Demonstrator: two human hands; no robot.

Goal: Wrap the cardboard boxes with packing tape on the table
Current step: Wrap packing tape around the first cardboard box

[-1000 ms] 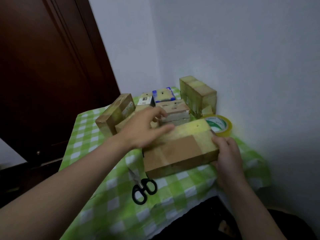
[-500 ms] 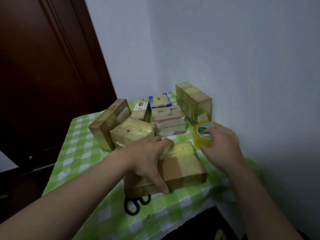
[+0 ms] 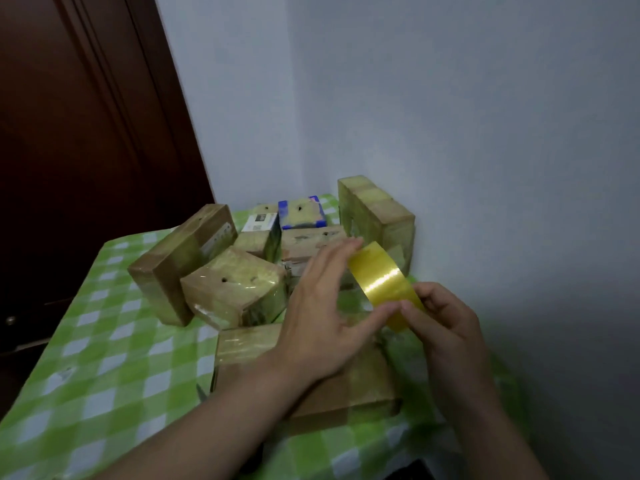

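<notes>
**Tape roll lifted over a crowded corner table**

A small table (image 3: 104,368) under a green-and-white checked cloth fills the corner between a dark wooden door (image 3: 79,133) at left and pale walls at right and far. The far half is packed with taped cardboard boxes: a long brown box (image 3: 180,261) leaning at left, a squarish box (image 3: 235,289) just beside it, a blue-edged box (image 3: 302,213) further back, and a tall box (image 3: 375,216) against the right wall. Bare cloth remains only along the near-left side.

Nearest the camera, a flat cardboard box (image 3: 349,396) lies close to the table's near edge, partly banded in tape. Above it, the right hand (image 3: 446,320) pinches a yellow packing tape roll (image 3: 381,282) between thumb and fingertips, holding it on edge, clear of the table. The left hand (image 3: 325,313) reaches across from the left with fingers extended and loosely spread, thumb tip at the roll's near rim; whether it actually grips the roll is unclear through motion blur. Both forearms enter from the near edge.
</notes>
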